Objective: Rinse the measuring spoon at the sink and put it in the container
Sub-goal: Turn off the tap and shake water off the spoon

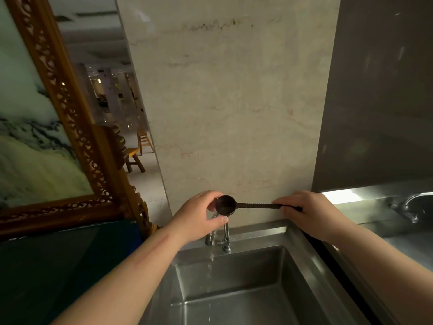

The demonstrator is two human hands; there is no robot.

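Observation:
A dark measuring spoon [236, 205] with a round bowl and a long ridged handle is held level above the faucet [220, 238]. My right hand [304, 212] grips the end of its handle. My left hand [201, 214] cups the bowl, fingers around its rim and thumb under it. Water runs from the faucet spout down into the steel sink [236, 289] below the spoon. No container is in view.
A marble wall panel [234, 102] rises behind the sink. A carved wooden picture frame [77, 127] leans at the left above a dark surface [58, 266]. A second steel sink with its own faucet [412, 207] lies to the right.

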